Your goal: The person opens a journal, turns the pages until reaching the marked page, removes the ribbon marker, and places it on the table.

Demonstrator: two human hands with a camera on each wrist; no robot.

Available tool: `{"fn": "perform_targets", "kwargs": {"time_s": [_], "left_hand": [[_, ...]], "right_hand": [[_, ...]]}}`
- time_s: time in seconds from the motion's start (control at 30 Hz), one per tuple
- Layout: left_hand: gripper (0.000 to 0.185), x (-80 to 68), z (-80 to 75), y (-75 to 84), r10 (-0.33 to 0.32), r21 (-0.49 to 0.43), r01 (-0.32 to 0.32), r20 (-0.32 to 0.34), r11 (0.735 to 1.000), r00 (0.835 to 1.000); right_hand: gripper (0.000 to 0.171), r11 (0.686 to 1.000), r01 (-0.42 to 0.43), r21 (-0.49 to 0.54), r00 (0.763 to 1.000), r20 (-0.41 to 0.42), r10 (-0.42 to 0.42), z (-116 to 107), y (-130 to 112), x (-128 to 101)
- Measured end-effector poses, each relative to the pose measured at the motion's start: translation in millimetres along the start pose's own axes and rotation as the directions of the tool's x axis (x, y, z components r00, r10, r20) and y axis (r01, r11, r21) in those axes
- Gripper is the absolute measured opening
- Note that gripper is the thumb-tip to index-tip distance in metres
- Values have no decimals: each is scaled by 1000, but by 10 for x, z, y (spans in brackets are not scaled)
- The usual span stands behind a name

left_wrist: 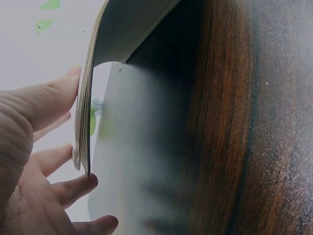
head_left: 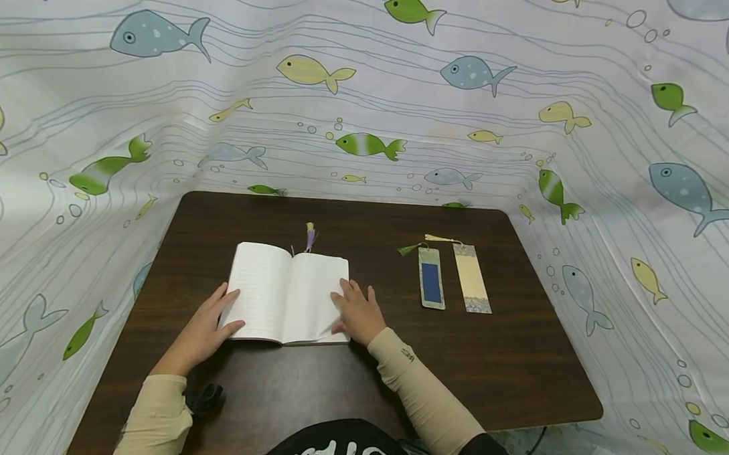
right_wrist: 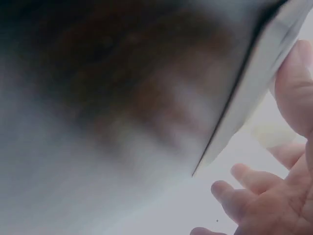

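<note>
An open notebook (head_left: pixel 286 295) with lined white pages lies in the middle of the dark table (head_left: pixel 456 378). A bookmark with a purple tassel (head_left: pixel 310 237) sticks out at its top. My left hand (head_left: pixel 207 329) rests against the book's left edge, thumb on the lower corner of the page. In the left wrist view the thumb and fingers (left_wrist: pixel 73 186) touch the stacked page edges (left_wrist: pixel 84 122), which sit slightly raised. My right hand (head_left: pixel 355 311) lies flat on the right page near its outer edge. The right wrist view shows the book's edge (right_wrist: pixel 254 93) beside spread fingers (right_wrist: pixel 244 178).
Two loose bookmarks lie side by side to the right of the book: a blue one (head_left: pixel 432 278) with a green tassel and a cream one (head_left: pixel 472 278) with a pale tassel. A fish-print curtain (head_left: pixel 369 107) encloses the table on three sides.
</note>
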State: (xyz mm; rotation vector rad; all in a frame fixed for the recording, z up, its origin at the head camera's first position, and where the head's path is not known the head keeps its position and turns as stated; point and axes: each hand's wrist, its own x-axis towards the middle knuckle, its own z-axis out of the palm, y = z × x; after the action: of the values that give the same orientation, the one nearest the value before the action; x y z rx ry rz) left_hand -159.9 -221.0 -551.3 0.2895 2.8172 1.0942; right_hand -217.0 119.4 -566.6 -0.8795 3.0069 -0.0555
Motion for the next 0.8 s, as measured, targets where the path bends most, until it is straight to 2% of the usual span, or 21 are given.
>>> {"fn": "perform_targets", "kwargs": {"time_s": [0.1,0.2,0.33,0.53,0.6,0.67,0.73,0.77,0.8], "left_hand": [[72,3,3,-4,-7,4,7,-3,1000,1000],[72,-1,6,-5,-12,9,12,-4,1000,1000],[68,-9,11,-5,-16,11,16,-10,1000,1000],[64,-18,15,15,-8,-6,7,-22,1000,1000],[62,-23,10,17,-4,-23,4,-23,1000,1000],[58,-30,3,21,-2,-58,0,-26,998,1000],[57,-36,-2,24,7,-112,-11,-33,994,999],[58,-39,-4,29,14,-140,-19,-39,990,999],[59,-41,-6,37,20,-167,-27,-44,986,999]], "right_hand": [[104,999,-28,18,999,-45,29,15,-26,20],[113,994,-44,101,996,-75,52,10,-66,40],[103,975,-31,221,993,-103,55,-49,-144,71],[82,962,49,269,987,-158,-6,-177,-319,87],[82,932,120,343,986,-152,-71,-200,-389,97],[84,882,197,429,979,-123,-159,-199,-462,106],[85,824,261,503,963,-79,-256,-184,-535,114],[85,804,287,521,952,-59,-301,-172,-569,117],[85,796,305,522,940,-32,-339,-159,-601,115]]}}
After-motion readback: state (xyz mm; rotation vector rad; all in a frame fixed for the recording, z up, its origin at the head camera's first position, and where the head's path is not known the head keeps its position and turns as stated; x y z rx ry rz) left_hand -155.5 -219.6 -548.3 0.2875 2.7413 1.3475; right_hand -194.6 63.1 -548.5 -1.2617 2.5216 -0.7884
